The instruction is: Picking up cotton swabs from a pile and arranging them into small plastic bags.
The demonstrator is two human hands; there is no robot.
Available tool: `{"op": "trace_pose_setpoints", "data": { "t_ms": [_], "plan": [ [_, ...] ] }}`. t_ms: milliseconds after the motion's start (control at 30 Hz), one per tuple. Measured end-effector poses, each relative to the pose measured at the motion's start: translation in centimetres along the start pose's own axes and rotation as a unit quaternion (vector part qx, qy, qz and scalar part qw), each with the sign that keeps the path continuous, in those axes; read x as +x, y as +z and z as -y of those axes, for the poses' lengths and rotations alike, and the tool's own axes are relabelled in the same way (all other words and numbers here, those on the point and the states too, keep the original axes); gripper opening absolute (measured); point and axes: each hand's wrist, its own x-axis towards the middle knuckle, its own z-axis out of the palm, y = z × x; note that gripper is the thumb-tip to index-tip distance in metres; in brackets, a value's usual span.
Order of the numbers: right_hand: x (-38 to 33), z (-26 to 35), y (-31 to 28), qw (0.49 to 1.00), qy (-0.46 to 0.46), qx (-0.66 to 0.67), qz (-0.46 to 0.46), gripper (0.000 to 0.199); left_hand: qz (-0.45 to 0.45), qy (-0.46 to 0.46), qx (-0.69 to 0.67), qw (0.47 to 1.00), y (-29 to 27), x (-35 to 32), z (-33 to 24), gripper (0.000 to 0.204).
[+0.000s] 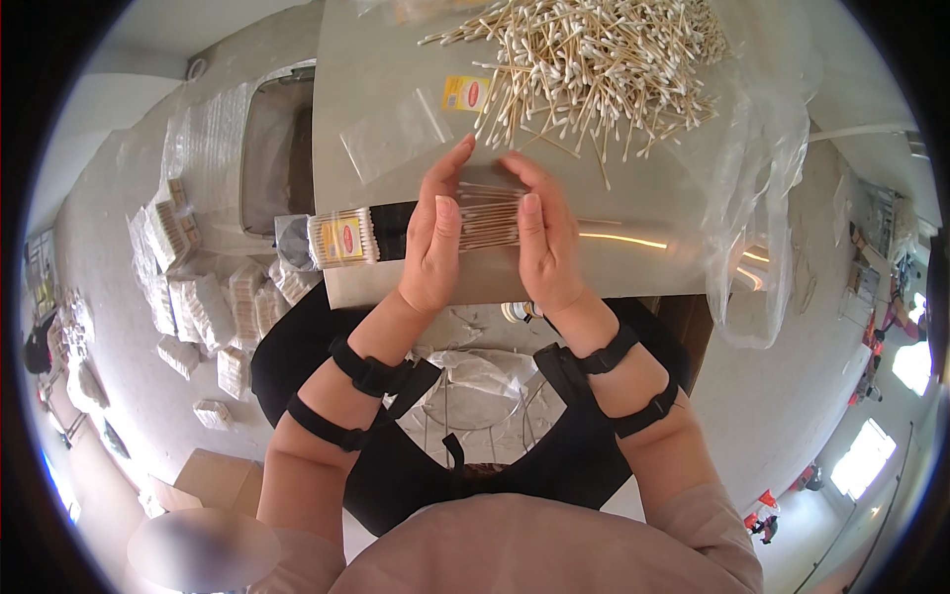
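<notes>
Two hands meet at the middle of my view, and between them I hold a small bundle of wooden cotton swabs (487, 216), lying crosswise and pressed from both ends: my left hand (435, 243) flat against its left end, my right hand (542, 247) against its right, fingers straight and close together, so the grip is narrow and closed on the bundle. The bundle sits just above the near edge of the grey table (633, 267), which runs across below my wrists; beyond that edge my lap and forearms fill the space toward 6 o'clock. At 12 to 1 o'clock a large loose heap of cotton swabs (594, 69) spreads over the tabletop, its nearest sticks just beside my fingertips. An empty clear plastic sleeve (396, 134) lies flat at 11 o'clock, and near it a small yellow label with a red oval (465, 93). At 9 o'clock, at the table's left edge, a filled swab packet (341, 239) with the same yellow and red label lies beside a dark strip. A crumpled clear plastic bag (762, 198) hangs over the table's right side at 3 o'clock, leaving bare table between it and my right hand. On the concrete floor at 8 to 9 o'clock lie many finished packets (208, 307) in stacks, and a cardboard box (213, 480) sits at 7 o'clock.
</notes>
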Motion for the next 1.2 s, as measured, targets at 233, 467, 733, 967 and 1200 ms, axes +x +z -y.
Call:
{"op": "trace_pose_setpoints", "data": {
  "t_ms": [233,467,733,967,1200],
  "plan": [
    [-0.1,0.1,2.0,0.999,-0.003,0.04,-0.01,0.037,-0.036,0.003,-0.006,0.999,-0.1,-0.4,0.3,0.069],
    [0.5,-1.3,2.2,0.958,0.106,0.255,-0.077,0.041,0.039,0.0,0.191,0.981,-1.5,0.3,-2.5,0.089],
    [1.5,-2.1,0.7,0.956,0.075,0.268,-0.092,0.038,0.197,0.023,0.479,0.855,-2.6,-0.9,-4.5,0.118],
    [0.6,-1.4,0.1,0.979,0.084,0.185,-0.006,0.046,0.143,0.053,0.395,0.906,-3.6,0.6,-2.7,0.089],
    [1.0,-1.7,0.8,0.975,0.057,0.202,-0.07,0.039,0.173,0.112,0.61,0.765,-1.7,-0.4,-1.4,0.08]
  ]
}}
